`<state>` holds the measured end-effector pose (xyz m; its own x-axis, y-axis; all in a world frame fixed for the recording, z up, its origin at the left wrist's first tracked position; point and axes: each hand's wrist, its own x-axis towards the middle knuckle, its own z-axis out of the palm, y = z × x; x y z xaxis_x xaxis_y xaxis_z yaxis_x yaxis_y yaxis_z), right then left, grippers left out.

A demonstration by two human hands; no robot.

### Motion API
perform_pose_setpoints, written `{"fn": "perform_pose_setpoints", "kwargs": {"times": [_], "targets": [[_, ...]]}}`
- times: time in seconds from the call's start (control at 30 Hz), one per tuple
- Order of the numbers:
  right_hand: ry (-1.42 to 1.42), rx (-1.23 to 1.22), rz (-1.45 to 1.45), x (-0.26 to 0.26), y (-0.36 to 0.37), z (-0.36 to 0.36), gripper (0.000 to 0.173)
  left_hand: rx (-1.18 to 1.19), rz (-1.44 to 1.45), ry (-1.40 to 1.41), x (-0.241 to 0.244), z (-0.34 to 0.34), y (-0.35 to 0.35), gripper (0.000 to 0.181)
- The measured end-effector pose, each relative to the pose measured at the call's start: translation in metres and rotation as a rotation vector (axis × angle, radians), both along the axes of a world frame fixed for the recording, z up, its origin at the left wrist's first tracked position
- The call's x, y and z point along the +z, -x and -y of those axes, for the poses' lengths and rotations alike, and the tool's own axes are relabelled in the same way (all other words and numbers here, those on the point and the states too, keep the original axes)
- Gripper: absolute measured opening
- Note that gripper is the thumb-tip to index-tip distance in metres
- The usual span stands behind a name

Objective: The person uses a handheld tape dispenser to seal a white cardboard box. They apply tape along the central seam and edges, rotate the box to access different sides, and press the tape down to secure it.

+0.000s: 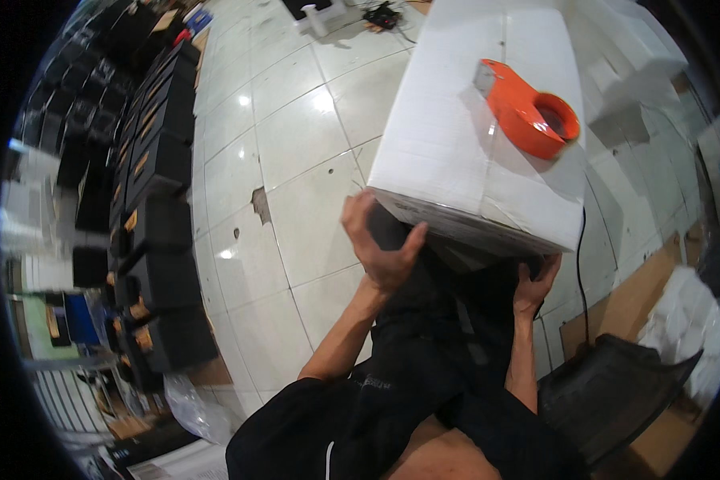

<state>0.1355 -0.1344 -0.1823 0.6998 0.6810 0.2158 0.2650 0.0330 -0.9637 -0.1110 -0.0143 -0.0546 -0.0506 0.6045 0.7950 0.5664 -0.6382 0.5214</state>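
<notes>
A long white cardboard carton [444, 126] stretches away in front of me, with clear tape along its top seam. My left hand [381, 246] grips its near left corner, fingers at the side edge and thumb across the near end. At the near right corner, my right hand [534, 285] holds the carton low down, its fingertips partly hidden by the box. An orange tape dispenser [525, 117] with a roll in it lies on top of the carton. The carton's near end bears printing.
Black boxes [162, 228] stand in a long row on the left. A black chair [618, 396] is at my lower right, near white plastic wrapping [684, 324]. A dark cable [582, 282] runs over the tiled floor [294, 198], which has a broken patch.
</notes>
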Motion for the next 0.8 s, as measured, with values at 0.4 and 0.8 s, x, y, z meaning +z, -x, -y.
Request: {"fn": "perform_pose_setpoints", "kwargs": {"times": [0.4,0.8], "targets": [[-0.108,0.167,0.048,0.003,-0.013,-0.005,0.064,-0.268,0.585,0.629,-0.035,-0.041,0.024,0.049],[-0.068,0.167,0.069,0.016,-0.016,0.002,0.063,-0.078,0.658,0.366,-0.047,-0.030,0.010,0.021]]}}
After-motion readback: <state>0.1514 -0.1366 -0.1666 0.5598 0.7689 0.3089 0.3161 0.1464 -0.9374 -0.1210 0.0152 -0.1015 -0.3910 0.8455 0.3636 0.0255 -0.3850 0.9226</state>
